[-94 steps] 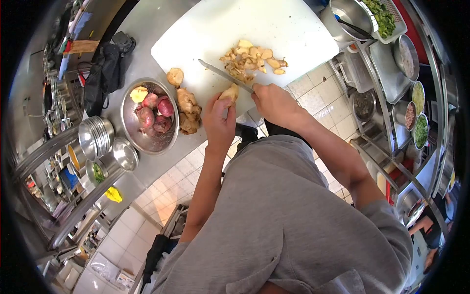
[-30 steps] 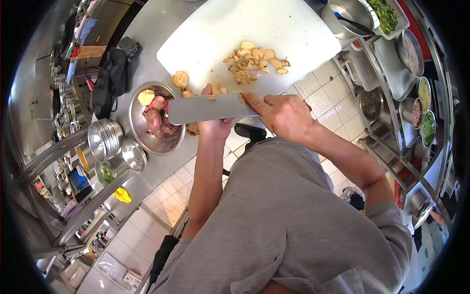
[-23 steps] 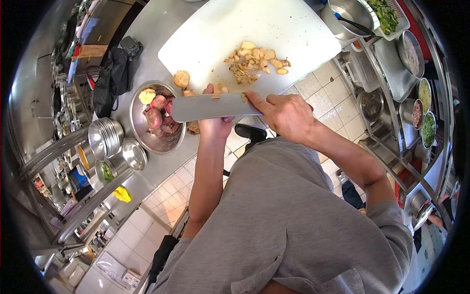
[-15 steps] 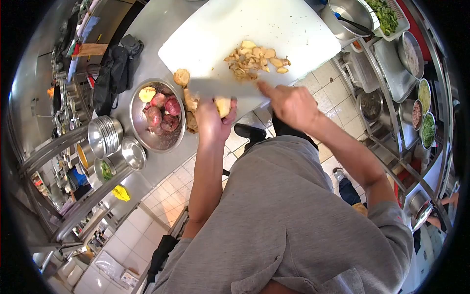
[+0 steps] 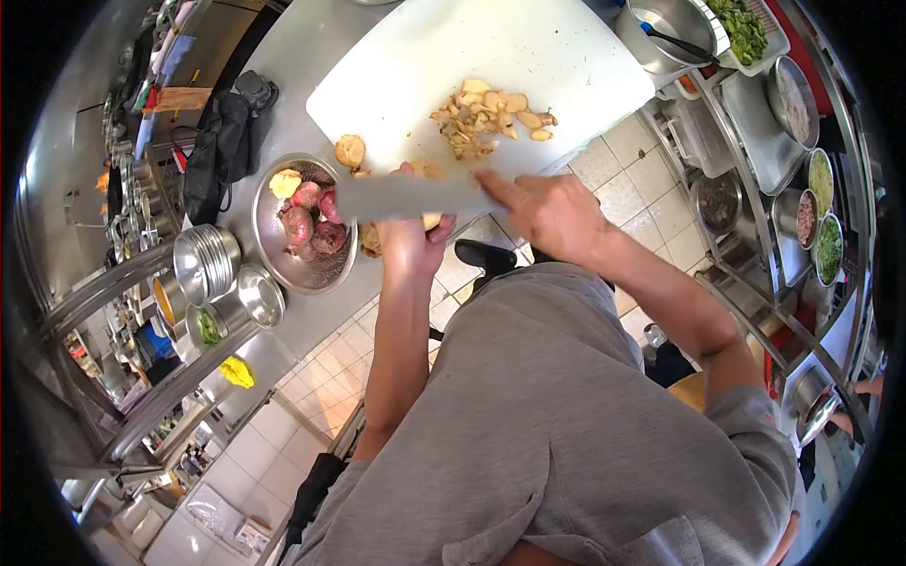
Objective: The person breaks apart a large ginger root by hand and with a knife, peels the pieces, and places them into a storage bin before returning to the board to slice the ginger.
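Observation:
My right hand is closed round the handle of a broad knife, its blurred blade pointing left across my left hand. Beneath the blade, my left hand grips a pale piece of ginger, mostly hidden by fingers and knife. Peelings and bits of ginger lie in a pile on the white cutting board. Another ginger piece rests by the board's lower left corner. Left of my left hand, a perforated metal bowl holds red onions and a yellow piece.
Stacked metal bowls and a yellow cloth are at the left. A black bag lies on the metal counter. A steel pot stands beyond the board's right corner, near racks with food containers.
The knife has moved down and to the left, over my left hand. My right hand has shifted slightly down and left with it.

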Motion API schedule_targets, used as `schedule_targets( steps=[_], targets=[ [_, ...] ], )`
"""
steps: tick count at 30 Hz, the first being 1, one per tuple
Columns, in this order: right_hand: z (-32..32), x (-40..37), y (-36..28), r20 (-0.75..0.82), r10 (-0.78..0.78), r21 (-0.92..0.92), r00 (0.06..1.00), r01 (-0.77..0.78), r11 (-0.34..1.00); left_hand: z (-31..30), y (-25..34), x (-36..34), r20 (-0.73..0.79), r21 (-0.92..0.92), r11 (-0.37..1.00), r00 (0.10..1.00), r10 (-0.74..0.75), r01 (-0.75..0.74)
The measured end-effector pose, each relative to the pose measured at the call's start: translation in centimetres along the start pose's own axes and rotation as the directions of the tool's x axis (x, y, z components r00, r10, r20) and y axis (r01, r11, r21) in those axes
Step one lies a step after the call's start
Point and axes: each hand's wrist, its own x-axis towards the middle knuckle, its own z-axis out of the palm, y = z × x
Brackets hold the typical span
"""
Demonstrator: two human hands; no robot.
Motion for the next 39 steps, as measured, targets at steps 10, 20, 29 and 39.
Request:
schedule_targets(
  steps=[10, 20, 29, 39],
  targets=[
    [-1.8, -0.5, -1.9, 0.018, -0.006, 0.013, 1.0, 0.006, 1.0, 1.5, 1.0, -0.5, -0.094, -0.044, 0.999, 0.995, -0.018, 0.014],
    [0.6, -0.7, 2.7, -0.068, 0.091, 0.044, 0.994, -0.088, 0.995, -0.7, 1.8, -0.9, 0.15, -0.072, 0.994, 0.986, -0.068, 0.079],
    [0.9, -1.4, 2.1, -0.013, 0.196, 0.135, 0.98, -0.193, 0.972, -2.7, 2.8, -1.7, -0.019, 0.152, 0.963, 0.973, 0.229, -0.224],
    [-0.7, -0.2, 1.2, -0.012, 0.385, 0.202, 0.923, -0.375, 0.905, -8.4, 10.3, 0.5, 0.088, 0.994, -0.107, 0.614, 0.785, -0.006]
  ],
)
